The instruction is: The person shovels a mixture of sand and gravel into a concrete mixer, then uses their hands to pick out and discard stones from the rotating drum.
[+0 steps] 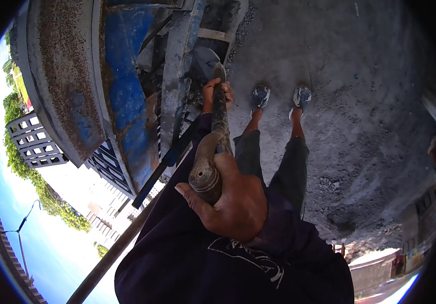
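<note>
A shovel with a worn handle (pixel 220 114) runs from near my chest up to its grey blade (pixel 205 58), which lies by the metal frame. Low on the shaft, close to the blade, my left hand (pixel 218 95) is closed around it. My right hand (pixel 240 202) is nearer my body, wrapped round the thick top end of the handle, its thumb out to the left. Its fingers are partly hidden behind the handle.
On the left stands a large rusty and blue metal machine (pixel 126 66) with a grey beam (pixel 177 71) beside it. A long bar (pixel 164 164) slants below. My feet (pixel 280 96) stand on dusty grey ground (pixel 359 116). Perforated blocks (pixel 36 140) are at the far left.
</note>
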{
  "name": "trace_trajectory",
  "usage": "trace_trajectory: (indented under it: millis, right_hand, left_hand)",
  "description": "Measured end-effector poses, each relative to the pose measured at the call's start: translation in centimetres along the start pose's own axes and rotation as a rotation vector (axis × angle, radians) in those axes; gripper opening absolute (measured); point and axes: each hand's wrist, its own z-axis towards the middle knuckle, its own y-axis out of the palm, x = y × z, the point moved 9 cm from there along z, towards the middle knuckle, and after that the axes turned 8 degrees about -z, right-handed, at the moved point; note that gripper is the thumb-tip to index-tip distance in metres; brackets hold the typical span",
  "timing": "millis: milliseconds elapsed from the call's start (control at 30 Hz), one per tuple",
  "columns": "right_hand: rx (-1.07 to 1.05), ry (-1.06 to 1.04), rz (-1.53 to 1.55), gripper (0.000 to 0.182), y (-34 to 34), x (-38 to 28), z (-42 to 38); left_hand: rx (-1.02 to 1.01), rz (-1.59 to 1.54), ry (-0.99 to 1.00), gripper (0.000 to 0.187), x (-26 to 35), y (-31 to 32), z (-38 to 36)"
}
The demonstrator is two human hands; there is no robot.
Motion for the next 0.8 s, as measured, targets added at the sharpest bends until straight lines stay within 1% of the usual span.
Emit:
trace_trajectory:
  millis: [33, 100, 133, 200, 267, 300, 333, 367, 400, 433, 467, 533, 567, 633, 667, 700, 767, 800]
  right_hand:
    - [0.006, -0.002, -0.005, 0.043, 0.8, -0.5, 0.7]
    - [-0.043, 0.090, 0.020, 0.044, 2.6, 0.0, 2.2]
    - [-0.039, 0.092, 0.017, 0.044, 2.4, 0.2, 2.9]
    - [-0.035, 0.049, 0.023, 0.046, -0.2, 0.3, 3.9]
    - [-0.038, 0.098, -0.024, 0.048, -3.8, 1.5, 5.1]
    - [-0.041, 0.102, -0.028, 0.048, -4.6, 2.7, 5.7]
    - [-0.036, 0.218, -0.011, 0.049, -5.4, 4.7, 5.8]
    - [-0.027, 0.331, 0.010, 0.049, -6.0, 6.7, 6.0]
    - [-0.103, 0.246, -0.121, 0.052, -5.6, 7.1, 6.5]
    - [-0.096, 0.260, -0.110, 0.052, -5.2, 8.5, 6.2]
    - [-0.042, 0.137, -0.069, 0.054, -4.5, 8.9, 5.8]
    - [0.084, -0.097, 0.018, 0.057, -3.8, 9.0, 4.4]
    - [0.102, -0.071, 0.036, 0.057, -4.0, 9.3, 3.8]
    - [-0.076, 0.239, 0.180, 0.048, -3.6, 12.2, 3.9]
    - [-0.060, 0.243, 0.193, 0.048, -4.2, 13.0, 4.1]
    - [0.013, 0.165, 0.140, 0.050, -5.5, 13.4, 4.8]
    - [0.161, -0.002, 0.023, 0.055, -7.9, 13.8, 6.2]
    - [0.150, 0.105, 0.172, 0.056, -8.7, 14.4, 6.9]
  left_hand:
    - [-0.009, 0.002, -0.023, 0.025, 0.7, 0.1, -0.2]
    - [-0.039, 0.031, -0.067, 0.024, 2.1, 0.5, 0.1]
    - [-0.053, 0.049, -0.092, 0.024, 2.4, 0.6, 0.6]
    - [-0.071, 0.088, -0.147, 0.024, 1.3, 0.6, 2.4]
    - [-0.072, 0.089, -0.163, 0.024, 0.0, 0.1, 4.3]
    - [0.001, 0.108, -0.044, 0.024, 0.1, -0.3, 5.4]
    - [0.080, 0.131, 0.071, 0.024, 0.5, -1.2, 6.2]
    - [0.084, 0.133, 0.065, 0.024, 0.7, -1.6, 6.7]
    - [0.118, 0.206, 0.058, 0.025, 1.3, -2.9, 7.3]
    - [0.158, 0.279, 0.047, 0.027, 1.8, -4.1, 7.5]
    - [0.177, 0.289, 0.035, 0.027, 2.3, -5.2, 7.7]
    - [0.115, 0.221, -0.095, 0.025, 2.4, -6.7, 7.5]
    - [0.142, 0.237, -0.115, 0.025, 2.2, -7.9, 7.1]
    - [0.175, 0.271, -0.072, 0.023, 3.2, -8.2, 8.3]
    - [0.136, 0.224, -0.160, 0.024, 2.7, -8.0, 8.9]
    - [0.153, 0.239, -0.168, 0.024, 2.3, -8.2, 9.6]
    - [0.288, 0.225, -0.076, 0.023, 2.9, -8.3, 11.1]
    - [0.254, 0.344, -0.043, 0.022, 2.9, -7.1, 11.2]
